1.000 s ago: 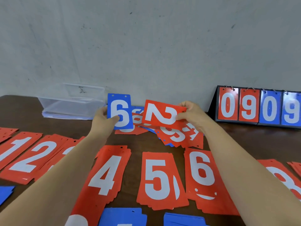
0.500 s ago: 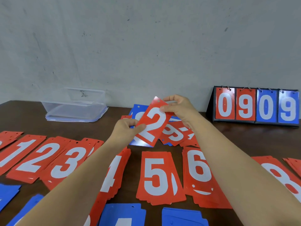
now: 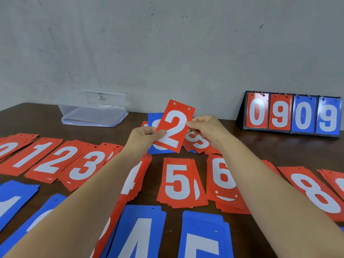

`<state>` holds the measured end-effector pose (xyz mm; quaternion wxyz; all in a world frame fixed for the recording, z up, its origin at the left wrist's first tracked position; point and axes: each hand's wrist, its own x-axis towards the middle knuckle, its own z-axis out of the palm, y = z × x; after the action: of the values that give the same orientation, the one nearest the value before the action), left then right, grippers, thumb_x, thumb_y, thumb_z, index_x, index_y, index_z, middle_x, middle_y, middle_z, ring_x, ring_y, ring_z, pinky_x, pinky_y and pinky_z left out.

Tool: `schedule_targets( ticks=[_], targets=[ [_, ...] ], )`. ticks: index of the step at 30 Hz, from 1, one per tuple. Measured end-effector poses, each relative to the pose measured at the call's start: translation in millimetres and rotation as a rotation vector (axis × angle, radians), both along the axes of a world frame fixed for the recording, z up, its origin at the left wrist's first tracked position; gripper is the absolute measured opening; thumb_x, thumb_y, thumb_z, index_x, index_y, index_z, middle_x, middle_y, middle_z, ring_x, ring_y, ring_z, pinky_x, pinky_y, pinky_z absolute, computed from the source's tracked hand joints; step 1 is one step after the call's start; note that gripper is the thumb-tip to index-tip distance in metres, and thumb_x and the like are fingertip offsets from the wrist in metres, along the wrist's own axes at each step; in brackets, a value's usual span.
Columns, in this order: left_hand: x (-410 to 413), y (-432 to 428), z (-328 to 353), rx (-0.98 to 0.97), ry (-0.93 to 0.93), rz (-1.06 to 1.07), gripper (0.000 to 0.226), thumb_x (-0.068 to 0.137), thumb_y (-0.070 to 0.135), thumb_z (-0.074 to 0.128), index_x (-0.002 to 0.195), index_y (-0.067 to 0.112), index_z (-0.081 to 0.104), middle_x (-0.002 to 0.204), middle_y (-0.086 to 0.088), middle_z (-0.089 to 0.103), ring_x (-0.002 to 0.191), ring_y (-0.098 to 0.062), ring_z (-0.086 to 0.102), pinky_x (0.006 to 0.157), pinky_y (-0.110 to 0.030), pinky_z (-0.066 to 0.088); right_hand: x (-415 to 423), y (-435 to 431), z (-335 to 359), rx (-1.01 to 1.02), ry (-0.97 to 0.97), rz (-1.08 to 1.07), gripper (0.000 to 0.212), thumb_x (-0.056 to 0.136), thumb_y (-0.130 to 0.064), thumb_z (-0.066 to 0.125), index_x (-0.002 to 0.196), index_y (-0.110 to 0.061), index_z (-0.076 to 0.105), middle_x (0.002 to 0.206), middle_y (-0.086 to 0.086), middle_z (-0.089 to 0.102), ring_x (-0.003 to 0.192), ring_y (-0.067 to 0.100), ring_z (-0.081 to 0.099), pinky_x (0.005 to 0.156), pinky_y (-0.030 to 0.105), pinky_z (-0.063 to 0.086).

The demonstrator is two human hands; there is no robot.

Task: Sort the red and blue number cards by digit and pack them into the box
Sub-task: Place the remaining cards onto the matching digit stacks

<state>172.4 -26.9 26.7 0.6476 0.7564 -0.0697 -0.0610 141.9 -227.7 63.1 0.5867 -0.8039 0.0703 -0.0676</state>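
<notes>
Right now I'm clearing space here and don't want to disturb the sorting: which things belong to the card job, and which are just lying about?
In the job: red 2 card, pinched by left hand and right hand; sorted red piles; blue piles; unsorted heap; clear box.
Just lying about: flip scoreboard by the wall, its cards on rings.

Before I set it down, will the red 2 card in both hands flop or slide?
Probably stiff: the red 2 card looks flat, pinched only at its edges by left hand and right hand. Likely light, since fingertips carry it. It may slide on the fanned red 2 pile.
</notes>
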Motion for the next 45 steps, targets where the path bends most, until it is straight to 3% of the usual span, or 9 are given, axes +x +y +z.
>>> schedule_targets(
  ticks=[3, 8, 13, 20, 24, 30, 37, 41, 45],
  targets=[
    [-11, 1, 1, -0.01, -0.007, -0.008, 0.013, 0.087, 0.036, 0.069, 0.091, 0.024, 0.072, 0.096, -0.001, 0.075, 0.08, -0.011, 0.073, 0.07, -0.023, 0.059, -12, -6, 0, -0.011, 0.004, -0.008, 0.013, 0.091, -0.015, 0.065, 0.08, -0.009, 0.067, 0.072, 0.0, 0.067, 0.045, -0.005, 0.053, 0.042, 0.007, 0.038],
    [-29, 2, 0, -0.053, -0.02, -0.038, 0.018, 0.088, 0.037, 0.068, 0.09, 0.021, 0.075, 0.088, 0.001, 0.077, 0.094, -0.018, 0.072, 0.092, -0.036, 0.055, -33, -21, 1, 0.035, -0.016, -0.027, 0.019, 0.09, -0.013, 0.065, 0.071, -0.012, 0.066, 0.06, -0.004, 0.065, 0.048, 0.001, 0.052, 0.041, 0.01, 0.037],
    [-55, -3, 4, -0.058, -0.009, -0.139, 0.028, 0.088, 0.039, 0.066, 0.104, 0.016, 0.073, 0.092, 0.002, 0.077, 0.083, -0.013, 0.074, 0.072, -0.026, 0.06, -62, -18, 3, 0.003, 0.006, -0.03, 0.016, 0.088, -0.017, 0.068, 0.072, -0.015, 0.067, 0.061, -0.006, 0.067, 0.051, 0.001, 0.053, 0.043, 0.013, 0.035],
    [-87, 10, 22, -0.009, -0.068, -0.189, 0.005, 0.09, 0.029, 0.067, 0.089, 0.025, 0.07, 0.083, 0.01, 0.073, 0.07, -0.002, 0.072, 0.056, -0.014, 0.055, -112, 3, 21, 0.033, -0.034, -0.091, 0.011, 0.087, -0.022, 0.069, 0.083, -0.012, 0.07, 0.072, -0.003, 0.071, 0.059, 0.002, 0.063, 0.053, 0.016, 0.046],
    [-114, 16, 19, -0.051, -0.006, -0.277, 0.01, 0.092, 0.028, 0.065, 0.089, 0.021, 0.071, 0.08, 0.012, 0.076, 0.074, -0.005, 0.073, 0.07, -0.022, 0.06, -141, 20, 10, 0.054, 0.074, -0.104, 0.028, 0.089, -0.033, 0.067, 0.107, -0.012, 0.07, 0.102, 0.002, 0.074, 0.107, 0.022, 0.065, 0.1, 0.041, 0.044],
    [-152, 13, 1, -0.061, 0.078, -0.345, 0.015, 0.095, 0.028, 0.062, 0.09, 0.017, 0.071, 0.089, 0.002, 0.076, 0.086, -0.013, 0.072, 0.083, -0.032, 0.058, -202, 32, -13, 0.171, 0.039, -0.277, 0.024, 0.089, -0.028, 0.064, 0.103, -0.009, 0.071, 0.101, 0.004, 0.074, 0.099, 0.017, 0.066, 0.086, 0.035, 0.042],
    [-168, 15, -4, -0.061, 0.088, -0.134, 0.01, 0.093, 0.034, 0.063, 0.087, 0.027, 0.064, 0.096, 0.004, 0.068, 0.094, -0.016, 0.067, 0.087, -0.032, 0.056, -287, -2, -37, -0.111, 0.07, -0.491, 0.012, 0.082, -0.002, 0.072, 0.093, -0.006, 0.071, 0.096, 0.003, 0.069, 0.097, 0.02, 0.064, 0.078, 0.024, 0.053],
    [-176, 20, -2, -0.092, 0.108, -0.118, 0.007, 0.093, 0.033, 0.064, 0.09, 0.027, 0.063, 0.1, 0.0, 0.069, 0.093, -0.015, 0.068, 0.079, -0.026, 0.056, -293, -10, -59, -0.326, 0.194, -0.571, 0.017, 0.08, -0.009, 0.075, 0.078, -0.023, 0.065, 0.09, -0.011, 0.064, 0.1, 0.017, 0.061, 0.093, 0.039, 0.051],
    [-183, 27, 1, -0.109, 0.108, -0.092, 0.006, 0.093, 0.03, 0.064, 0.091, 0.025, 0.063, 0.098, 0.0, 0.068, 0.089, -0.014, 0.067, 0.075, -0.024, 0.056, -292, -4, -69, -0.712, 0.288, -0.648, 0.013, 0.086, -0.02, 0.066, 0.076, -0.029, 0.064, 0.092, -0.009, 0.068, 0.113, 0.02, 0.052, 0.099, 0.038, 0.04]
  ],
)
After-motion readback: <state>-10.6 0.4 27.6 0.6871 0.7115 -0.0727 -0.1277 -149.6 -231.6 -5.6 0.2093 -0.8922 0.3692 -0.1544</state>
